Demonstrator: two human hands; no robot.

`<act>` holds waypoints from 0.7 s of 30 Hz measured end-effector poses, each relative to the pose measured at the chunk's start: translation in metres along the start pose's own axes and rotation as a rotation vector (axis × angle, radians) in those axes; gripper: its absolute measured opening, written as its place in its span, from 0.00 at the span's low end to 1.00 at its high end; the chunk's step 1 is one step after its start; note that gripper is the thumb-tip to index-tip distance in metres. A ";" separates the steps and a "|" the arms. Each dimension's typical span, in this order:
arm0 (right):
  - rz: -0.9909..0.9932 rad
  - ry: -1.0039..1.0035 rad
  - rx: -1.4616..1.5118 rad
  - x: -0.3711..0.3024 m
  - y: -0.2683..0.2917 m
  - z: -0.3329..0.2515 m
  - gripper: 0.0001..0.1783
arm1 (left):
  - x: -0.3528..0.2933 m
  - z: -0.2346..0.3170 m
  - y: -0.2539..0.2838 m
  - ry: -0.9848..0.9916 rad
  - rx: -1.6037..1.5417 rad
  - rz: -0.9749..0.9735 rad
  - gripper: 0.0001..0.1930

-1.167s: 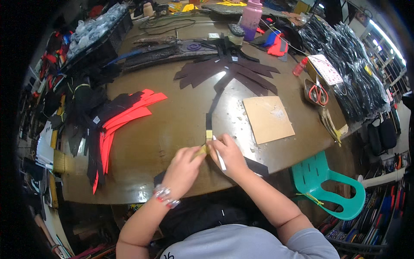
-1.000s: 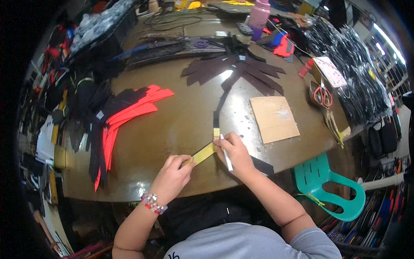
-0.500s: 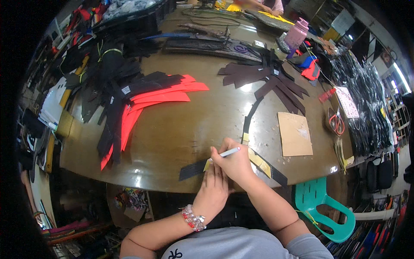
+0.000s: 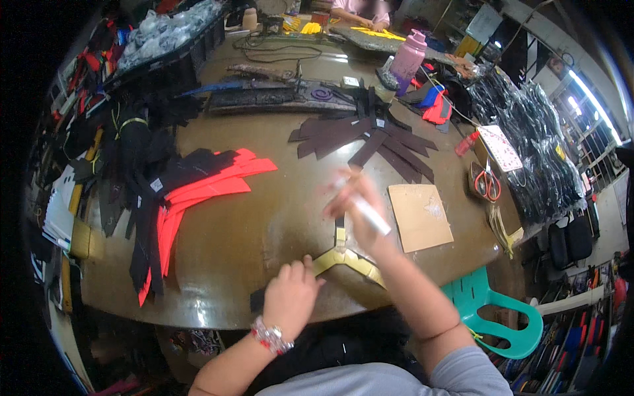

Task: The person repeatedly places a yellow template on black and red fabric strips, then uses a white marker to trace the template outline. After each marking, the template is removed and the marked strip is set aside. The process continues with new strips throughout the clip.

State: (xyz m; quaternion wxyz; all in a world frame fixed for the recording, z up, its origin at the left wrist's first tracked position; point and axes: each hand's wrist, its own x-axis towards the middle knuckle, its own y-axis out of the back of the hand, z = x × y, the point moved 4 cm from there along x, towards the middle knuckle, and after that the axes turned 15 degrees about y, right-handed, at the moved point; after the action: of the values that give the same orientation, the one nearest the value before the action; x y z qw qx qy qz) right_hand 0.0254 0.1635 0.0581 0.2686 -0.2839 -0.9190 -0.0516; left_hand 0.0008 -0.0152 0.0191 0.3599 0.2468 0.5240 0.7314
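Note:
A Y-shaped black strap piece (image 4: pixel 341 256), with yellow strips along its arms, lies near the front edge of the table. My left hand (image 4: pixel 290 294) rests over its left arm and pins it down, the fingertips beside the yellow part. The dark end of that arm sticks out left of the hand. Raised above the upper arm of the strap, my right hand (image 4: pixel 356 204) is blurred by motion. A white marker pen (image 4: pixel 372 216) is held in it, slanting down to the right; its tip is too smeared to make out.
Right of my right hand lies a tan card (image 4: pixel 421 218), with red-handled scissors (image 4: pixel 487 183) beyond. Dark strap pieces (image 4: pixel 370 138) are at the back, black and red-orange pieces (image 4: pixel 205 188) on the left. A pink bottle (image 4: pixel 408 61) and a green stool (image 4: pixel 502 317) stand right.
My right hand has lifted with the marker pen, up and away from the strap. My left hand has shifted left, uncovering the strap's middle. The whole view has also turned somewhat.

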 end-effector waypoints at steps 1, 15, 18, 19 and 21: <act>0.034 0.112 -0.118 0.027 0.024 0.004 0.17 | 0.013 -0.007 0.007 0.022 -0.079 0.029 0.24; -0.434 0.264 -1.350 0.171 0.182 0.122 0.18 | 0.051 -0.201 0.119 0.416 -0.605 0.593 0.08; -0.467 0.338 -1.392 0.170 0.144 0.073 0.14 | 0.038 -0.286 0.126 0.709 -0.285 0.576 0.12; -0.509 0.342 -1.408 0.166 0.126 0.048 0.12 | 0.031 -0.297 0.122 0.775 -0.209 0.608 0.11; -0.500 0.517 -1.317 0.141 0.091 -0.015 0.11 | 0.020 -0.283 0.120 0.330 -0.583 0.916 0.06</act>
State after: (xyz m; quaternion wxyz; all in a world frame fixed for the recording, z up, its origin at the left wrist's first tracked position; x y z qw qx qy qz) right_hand -0.0155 0.3054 0.1391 0.2306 -0.1475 -0.6427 -0.7155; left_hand -0.2522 -0.1888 0.0387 -0.0276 0.2219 0.1891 0.9562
